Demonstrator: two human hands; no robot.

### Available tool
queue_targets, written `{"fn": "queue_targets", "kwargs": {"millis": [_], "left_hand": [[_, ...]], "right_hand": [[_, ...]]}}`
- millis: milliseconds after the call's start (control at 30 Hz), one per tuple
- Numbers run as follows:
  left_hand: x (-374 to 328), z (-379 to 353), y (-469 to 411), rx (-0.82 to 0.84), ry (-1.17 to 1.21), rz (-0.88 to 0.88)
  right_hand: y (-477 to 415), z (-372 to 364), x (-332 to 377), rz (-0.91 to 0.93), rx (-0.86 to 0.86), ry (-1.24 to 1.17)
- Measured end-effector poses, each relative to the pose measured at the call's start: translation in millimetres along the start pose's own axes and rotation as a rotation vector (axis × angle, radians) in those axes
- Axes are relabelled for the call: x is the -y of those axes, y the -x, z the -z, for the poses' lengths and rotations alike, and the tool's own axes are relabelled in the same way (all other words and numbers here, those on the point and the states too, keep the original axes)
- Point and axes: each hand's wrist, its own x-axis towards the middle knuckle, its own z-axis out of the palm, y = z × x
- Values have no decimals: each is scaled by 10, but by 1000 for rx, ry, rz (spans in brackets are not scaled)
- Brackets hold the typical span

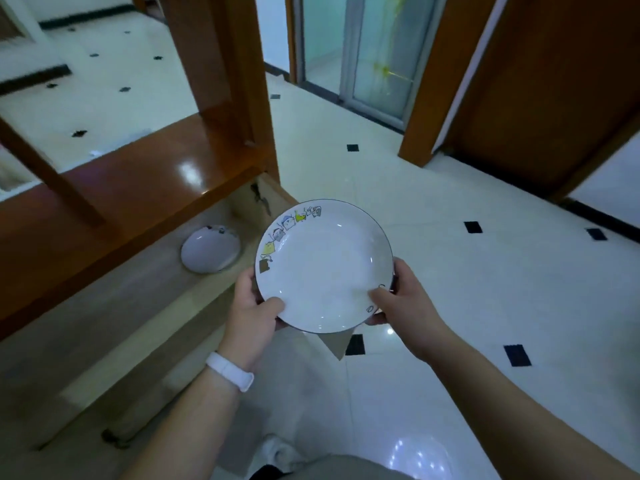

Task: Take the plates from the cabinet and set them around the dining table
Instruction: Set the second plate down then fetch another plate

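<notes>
I hold a white plate [325,265] with a dark rim and small cartoon drawings along its upper left edge, level in front of me above the floor. My left hand [254,306] grips its near-left rim, thumb on top; a white band is on that wrist. My right hand [398,299] grips its near-right rim, thumb resting inside the plate. A second white plate [210,249] lies on the pale shelf inside the open wooden cabinet [145,181] to my left. The dining table is not in view.
The cabinet's glossy brown top and upright posts [225,64] stand left and ahead. An open cabinet door panel [273,195] juts out by the plate. White tiled floor [450,209] with small black insets spreads right. A brown door [554,81] and a glass sliding door [374,53] stand beyond.
</notes>
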Motion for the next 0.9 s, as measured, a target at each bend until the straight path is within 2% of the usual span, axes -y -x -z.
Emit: {"fn": "queue_targets", "kwargs": {"millis": [533, 900], "left_hand": [[539, -2629, 1041, 409, -191, 33], [927, -4035, 1577, 788, -308, 101]], "right_hand": [[1412, 2571, -567, 9, -407, -160], [2416, 3544, -893, 11, -787, -304]]}}
